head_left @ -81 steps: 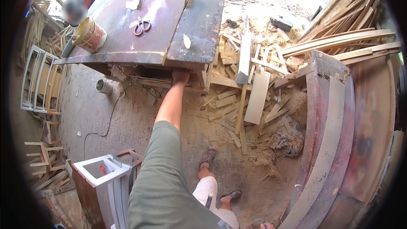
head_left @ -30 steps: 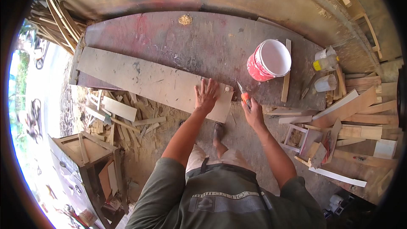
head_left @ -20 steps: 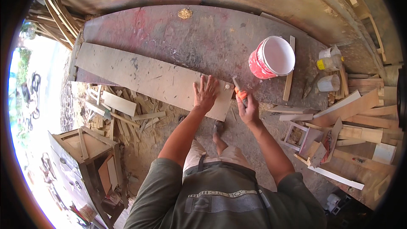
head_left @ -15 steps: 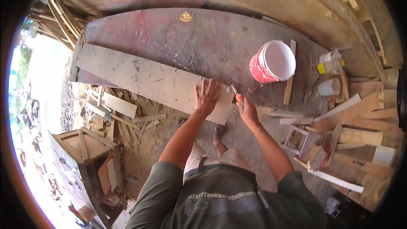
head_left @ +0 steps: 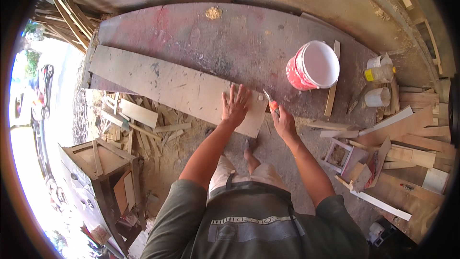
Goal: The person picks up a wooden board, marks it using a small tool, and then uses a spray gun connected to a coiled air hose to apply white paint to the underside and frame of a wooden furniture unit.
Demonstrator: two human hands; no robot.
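A long pale wooden board (head_left: 158, 77) lies slantwise along the near side of the workbench, its right end jutting over the edge. On that end my left hand (head_left: 235, 108) rests flat, fingers spread. Just right of the board's end, my right hand (head_left: 285, 123) is closed round the orange handle of a small hand tool (head_left: 273, 105). Its narrow metal end points up and left; the exact kind is unclear. Between the tool and my left fingers, a small whitish round spot (head_left: 260, 98) shows on the board.
On the workbench (head_left: 191, 33) stand a red-and-white bucket (head_left: 313, 67), a wooden strip (head_left: 332, 79), a yellow-labelled bottle (head_left: 381, 73), a plastic cup (head_left: 377, 97) and a pile of shavings (head_left: 213, 13). Wood offcuts (head_left: 139, 112) cover the floor at left; planks (head_left: 412, 134) lie at right. A wooden cabinet (head_left: 98, 163) stands lower left.
The tool in my right hand has turned, and its metal end has lifted slightly away from the whitish spot. My left hand stays flat on the board. The whole view has shifted slightly.
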